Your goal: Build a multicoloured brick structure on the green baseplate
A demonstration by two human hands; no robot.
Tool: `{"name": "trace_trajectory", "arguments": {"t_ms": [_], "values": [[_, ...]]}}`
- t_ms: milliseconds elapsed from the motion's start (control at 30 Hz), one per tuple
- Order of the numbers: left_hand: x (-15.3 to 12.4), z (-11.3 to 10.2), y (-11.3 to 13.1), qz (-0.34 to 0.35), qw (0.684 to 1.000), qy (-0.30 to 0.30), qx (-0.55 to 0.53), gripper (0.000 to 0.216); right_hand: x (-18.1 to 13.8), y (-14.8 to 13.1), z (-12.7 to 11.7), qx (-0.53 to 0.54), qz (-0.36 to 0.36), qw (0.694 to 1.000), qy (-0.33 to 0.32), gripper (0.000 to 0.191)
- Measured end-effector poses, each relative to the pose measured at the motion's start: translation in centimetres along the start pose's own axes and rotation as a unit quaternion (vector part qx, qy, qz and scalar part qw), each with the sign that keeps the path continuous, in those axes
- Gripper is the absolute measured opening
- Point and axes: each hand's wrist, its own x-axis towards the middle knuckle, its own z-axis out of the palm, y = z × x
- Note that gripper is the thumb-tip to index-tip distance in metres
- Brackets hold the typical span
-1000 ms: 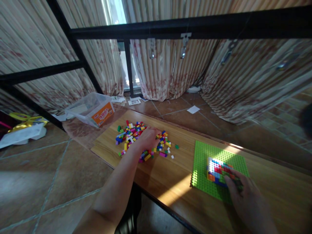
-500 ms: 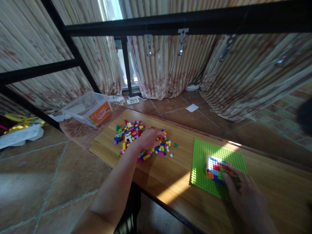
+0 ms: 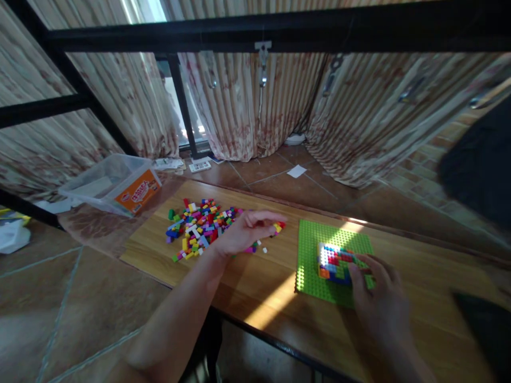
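My left hand [image 3: 253, 230] is closed in a pinch, with small red and yellow toy bricks [image 3: 279, 227] at its fingertips. It is over the right edge of a loose heap of toy bricks [image 3: 202, 229] in many colours, part of which it hides. A green studded baseplate [image 3: 309, 255] lies to the right on the wooden table. On it sits a flat block of joined coloured bricks [image 3: 334, 263]. My right hand [image 3: 381, 298] is curled round the block's right end, thumb in front and fingers behind, covering that part.
A clear plastic box [image 3: 107, 183] with an orange label stands beyond the table's left end. Black metal bars [image 3: 239, 40] cross in front of the curtains. A white paper [image 3: 296, 171] lies on the tiled floor. A dark blurred shape [image 3: 479, 165] is at the right.
My left hand has moved right, out of the heap, with red and yellow bricks at its fingertips. My right hand stays at the block. The camera view has turned slightly right.
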Motion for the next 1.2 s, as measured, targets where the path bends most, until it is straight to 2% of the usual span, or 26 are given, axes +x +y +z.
{"name": "trace_trajectory", "arguments": {"t_ms": [67, 167, 233, 333, 467, 667, 767, 1100, 1200], "values": [[0.1, 2.1, -0.5, -0.036, 0.991, 0.01, -0.13, 0.027, 0.0, -1.2, -0.3, 0.046, -0.005, 0.999, 0.012, 0.033], [0.0, 5.3, -1.5, -0.108, 0.951, 0.013, -0.289, 0.03, -0.3, -3.0, -0.4, 0.148, 0.003, 0.988, -0.041, 0.024], [-0.2, 7.1, -2.0, -0.153, 0.927, 0.004, -0.343, 0.032, -0.7, -4.2, -0.2, 0.192, 0.017, 0.978, -0.082, 0.024], [-0.6, 8.8, -2.3, -0.178, 0.912, 0.003, -0.369, 0.031, -1.0, -5.5, -0.1, 0.254, 0.032, 0.954, -0.152, 0.028], [-0.7, 9.8, -2.5, -0.171, 0.912, 0.022, -0.371, 0.03, -1.1, -5.9, 0.0, 0.302, 0.062, 0.936, -0.171, 0.029], [-0.8, 10.2, -2.9, -0.152, 0.932, 0.029, -0.328, 0.033, -1.0, -5.4, 0.2, 0.307, 0.084, 0.941, -0.115, 0.02], [-0.7, 10.3, -3.1, -0.134, 0.942, 0.035, -0.306, 0.031, -0.9, -5.2, 0.4, 0.301, 0.082, 0.944, -0.107, 0.017], [-0.9, 10.5, -2.7, -0.147, 0.969, 0.032, -0.194, 0.027, -1.0, -5.1, 0.4, 0.278, 0.088, 0.948, -0.129, 0.019], [-0.9, 10.6, -2.6, -0.149, 0.974, 0.044, -0.163, 0.023, -0.9, -5.3, 0.4, 0.319, 0.114, 0.93, -0.143, 0.024]]}}
